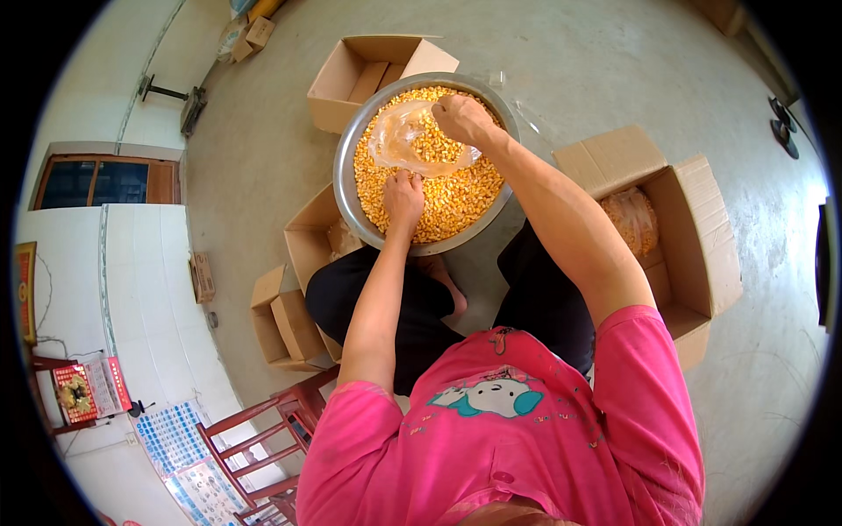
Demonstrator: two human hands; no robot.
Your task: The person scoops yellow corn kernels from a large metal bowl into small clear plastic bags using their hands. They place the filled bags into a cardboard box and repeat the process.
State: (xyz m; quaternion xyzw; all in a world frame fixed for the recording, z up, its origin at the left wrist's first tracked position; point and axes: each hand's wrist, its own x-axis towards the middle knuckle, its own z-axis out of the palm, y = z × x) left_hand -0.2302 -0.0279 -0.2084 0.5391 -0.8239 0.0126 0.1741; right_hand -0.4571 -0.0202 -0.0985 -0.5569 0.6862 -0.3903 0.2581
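A wide metal basin full of yellow corn kernels stands on the floor in front of me. On the kernels lies a clear plastic bag, with corn showing within its opening. My left hand is at the bag's near edge, its fingertips against the plastic and kernels; whether it pinches the bag is unclear. My right hand is curled, fingers closed, over the bag's far right side; what lies inside the fingers is hidden.
An open cardboard box stands behind the basin. Another at the right holds a filled clear bag. More boxes are at the left, near a wooden chair. Plastic scraps lie right of the basin.
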